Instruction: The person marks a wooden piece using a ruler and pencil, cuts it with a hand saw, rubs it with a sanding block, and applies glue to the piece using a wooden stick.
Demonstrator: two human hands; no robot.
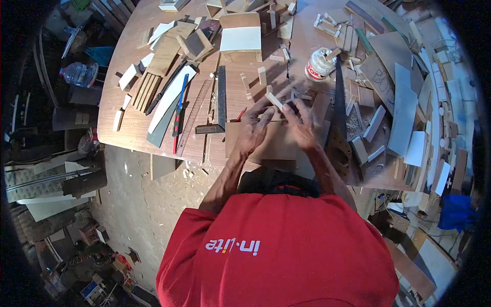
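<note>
Both hands are over the front part of the wooden table. A small pale wood strip (274, 101) slants between them, its lower right end in the pinched fingers of my right hand (302, 123). My left hand (254, 128) is beside the strip's other side, fingers bent; whether they grip it is unclear. Under the hands lies a brown board (276, 143). Just beyond are small upright wood pieces (262, 75). An open white glue jar (320, 65) with a red label stands to the right, a wood stick in it.
To the left lie a black square (221, 97), a blue-and-red cutter (180, 112), a ruler (197, 110) and wood strips (147, 92). A small white-topped wooden piece (241, 40) stands at the back. A saw (339, 97) and scrap boards (404, 102) are at the right.
</note>
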